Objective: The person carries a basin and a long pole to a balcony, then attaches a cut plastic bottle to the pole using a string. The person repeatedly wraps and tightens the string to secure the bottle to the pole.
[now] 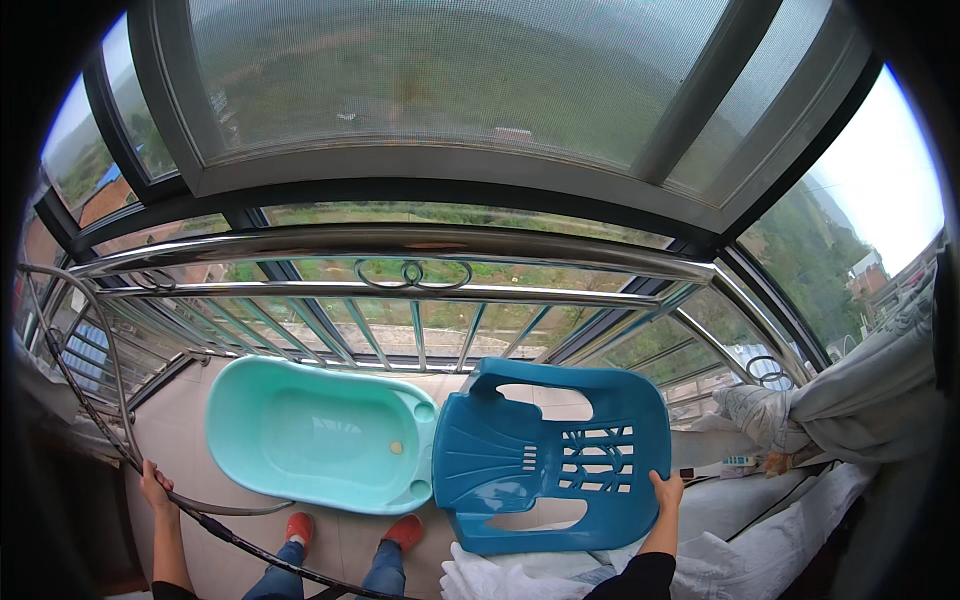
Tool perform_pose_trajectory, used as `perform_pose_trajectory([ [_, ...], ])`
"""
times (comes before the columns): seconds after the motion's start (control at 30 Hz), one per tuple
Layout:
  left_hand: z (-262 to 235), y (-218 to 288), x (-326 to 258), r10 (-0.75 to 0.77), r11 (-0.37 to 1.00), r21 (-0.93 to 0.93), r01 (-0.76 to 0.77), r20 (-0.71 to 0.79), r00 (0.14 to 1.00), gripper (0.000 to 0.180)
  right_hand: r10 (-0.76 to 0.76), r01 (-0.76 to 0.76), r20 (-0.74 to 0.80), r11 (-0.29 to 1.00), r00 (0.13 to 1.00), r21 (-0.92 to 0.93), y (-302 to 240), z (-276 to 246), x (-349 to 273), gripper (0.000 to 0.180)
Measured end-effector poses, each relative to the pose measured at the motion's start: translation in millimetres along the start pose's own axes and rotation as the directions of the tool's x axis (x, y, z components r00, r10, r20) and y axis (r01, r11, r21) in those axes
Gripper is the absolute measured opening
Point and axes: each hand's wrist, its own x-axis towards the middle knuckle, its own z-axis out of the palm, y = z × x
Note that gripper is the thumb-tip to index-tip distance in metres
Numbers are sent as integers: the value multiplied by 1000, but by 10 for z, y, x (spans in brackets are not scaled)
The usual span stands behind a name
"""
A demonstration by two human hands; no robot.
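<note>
At the lower left, my left hand (157, 484) is closed around a thin frame of curved metal rods (110, 365), part grey and part black. Its kind is not plain from this view. The frame arcs up along the left side, and one dark rod runs down to the lower edge. On the right, my right hand (667, 490) grips the edge of a blue plastic armchair's (487, 492) slotted backrest. The chair is tipped, with its seat towards the left and its back under my hand. Just left of it, a mint-green baby bathtub (300, 440) lies on the floor.
A shiny metal railing (400, 240) runs across in front of large screened windows (450, 80). Grey curtains (860, 400) hang at the right, above crumpled white cloth (760, 530). My red shoes (404, 532) stand on the tiled floor (175, 420) below the tub.
</note>
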Motion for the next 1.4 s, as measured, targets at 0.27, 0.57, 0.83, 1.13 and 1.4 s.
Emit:
perform_pose_trajectory([
  [0.27, -18, 61, 49, -30, 999, 42, 31, -23, 999, 21, -471, 467, 51, 881, 881, 76, -848, -296, -537, 30],
  [0.57, -27, 245, 135, -48, 996, -82, 39, -102, 994, 14, -635, 533, 56, 689, 770, 491, -2272, -254, -2164, 12],
  [0.83, -305, 505, 583, 29, 974, -228, 1, 130, 991, 15, -747, 761, -159, 611, 645, 216, -3011, -943, -3814, 11],
  [1.13, -624, 751, 1358, 16, 991, -125, 45, 448, 894, 15, -661, 656, -150, 638, 735, 403, -3737, -1774, -5846, 19],
  [1.4, -1238, 854, 1813, 25, 997, -75, 21, 563, 826, 16, -558, 503, -130, 592, 820, 629, -3341, -1620, -7237, 29],
])
